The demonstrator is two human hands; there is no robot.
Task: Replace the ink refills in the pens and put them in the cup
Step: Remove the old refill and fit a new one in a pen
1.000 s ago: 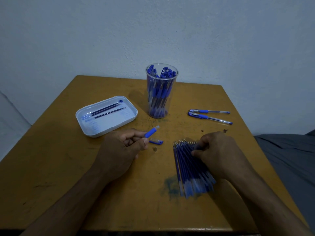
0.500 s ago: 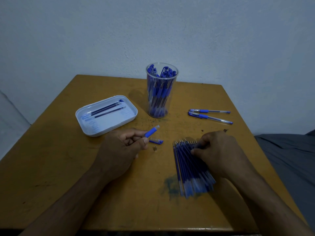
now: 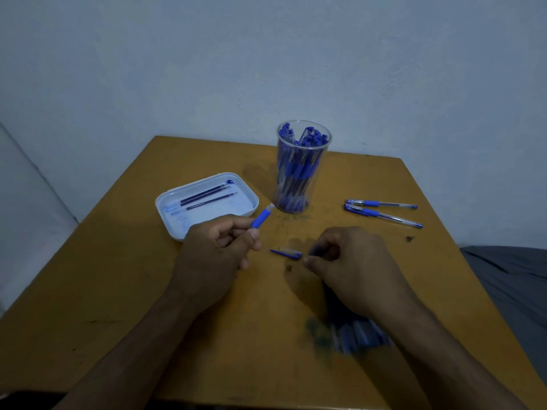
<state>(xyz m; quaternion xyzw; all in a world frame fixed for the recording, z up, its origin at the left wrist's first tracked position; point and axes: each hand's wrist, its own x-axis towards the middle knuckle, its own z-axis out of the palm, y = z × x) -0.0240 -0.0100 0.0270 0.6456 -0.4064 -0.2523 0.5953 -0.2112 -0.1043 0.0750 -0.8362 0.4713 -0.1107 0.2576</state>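
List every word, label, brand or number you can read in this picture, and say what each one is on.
None can be read.
White tray: faint bluish marks on its floor, too blurred to tell whether they are print.
Two pens on the table and the pens in the clear cup: any barrel print is too small to read.

No text, label, brand, number or sign can be read anywhere. The white tray [image 3: 207, 202] carries faint bluish marks on its floor, which may be print or ink smears; they are too blurred to tell. The pens standing in the clear cup [image 3: 303, 167] and the two pens [image 3: 381, 211] lying on the bench [image 3: 118, 276] show no legible lettering on their barrels.
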